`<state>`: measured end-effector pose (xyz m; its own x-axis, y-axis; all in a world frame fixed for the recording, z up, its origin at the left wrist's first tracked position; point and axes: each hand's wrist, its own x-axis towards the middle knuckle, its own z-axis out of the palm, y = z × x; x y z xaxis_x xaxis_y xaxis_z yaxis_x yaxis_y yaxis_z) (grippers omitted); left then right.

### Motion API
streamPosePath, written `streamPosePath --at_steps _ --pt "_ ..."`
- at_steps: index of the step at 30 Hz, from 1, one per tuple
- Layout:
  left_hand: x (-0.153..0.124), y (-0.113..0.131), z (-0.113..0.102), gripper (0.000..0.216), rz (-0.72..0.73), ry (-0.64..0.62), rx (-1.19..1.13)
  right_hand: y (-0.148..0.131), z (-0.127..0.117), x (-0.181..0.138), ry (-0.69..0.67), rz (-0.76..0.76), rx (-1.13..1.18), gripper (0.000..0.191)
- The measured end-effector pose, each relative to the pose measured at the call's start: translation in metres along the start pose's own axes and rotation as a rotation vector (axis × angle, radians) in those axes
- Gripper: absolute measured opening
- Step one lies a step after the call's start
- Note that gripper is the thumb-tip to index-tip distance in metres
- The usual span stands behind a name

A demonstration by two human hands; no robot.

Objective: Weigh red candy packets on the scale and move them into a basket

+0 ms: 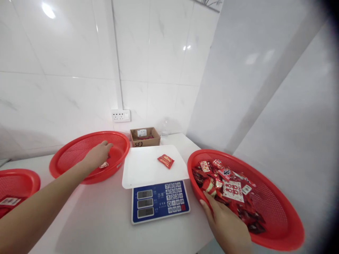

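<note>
My left hand (98, 155) reaches into a red mesh basket (79, 148) at the back left, fingers curled beside a small red-and-white packet (104, 164); whether it grips anything I cannot tell. My right hand (225, 222) rests on the near rim of a second red basket (278, 218) at the right, which is filled with several red snack packets (230, 187). Its fingertips touch the packets at the pile's edge. Between the baskets stands a blue electronic scale (160, 201) with a white weighing tray (143, 169). One red packet (166, 161) lies on the tray.
A third red basket (16, 183) with a packet in it sits at the far left edge. A small cardboard box (144, 137) stands against the tiled wall behind the scale, below a wall socket (121, 115). The white counter's right edge runs along the wall.
</note>
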<state>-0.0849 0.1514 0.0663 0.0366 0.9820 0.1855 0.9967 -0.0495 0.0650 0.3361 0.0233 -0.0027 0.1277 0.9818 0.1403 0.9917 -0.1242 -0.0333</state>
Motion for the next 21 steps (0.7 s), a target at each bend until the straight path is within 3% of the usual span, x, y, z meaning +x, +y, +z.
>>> streamPosePath --at_steps 4,7,10,16,19,21 --pt "-0.012 -0.014 -0.003 0.033 -0.022 -0.042 0.11 -0.001 -0.002 -0.003 0.01 -0.024 0.032 0.048" --pt "-0.015 0.002 0.001 0.029 0.039 -0.04 0.12 -0.001 -0.002 -0.004 0.04 -0.037 0.051 0.047" --pt "-0.011 0.041 0.011 0.033 0.209 -0.021 0.078 -0.002 -0.001 -0.006 0.064 -0.041 0.059 0.047" --pt "0.009 0.149 0.042 0.046 0.606 -0.106 -0.066 -0.004 -0.004 -0.008 0.089 -0.049 0.046 0.047" --pt "0.023 0.185 0.052 0.046 0.694 -0.159 -0.121 -0.004 -0.003 -0.008 0.087 -0.049 0.061 0.045" --pt "0.031 0.196 0.056 0.041 0.705 -0.179 -0.158 -0.003 -0.003 -0.007 0.106 -0.056 0.067 0.045"
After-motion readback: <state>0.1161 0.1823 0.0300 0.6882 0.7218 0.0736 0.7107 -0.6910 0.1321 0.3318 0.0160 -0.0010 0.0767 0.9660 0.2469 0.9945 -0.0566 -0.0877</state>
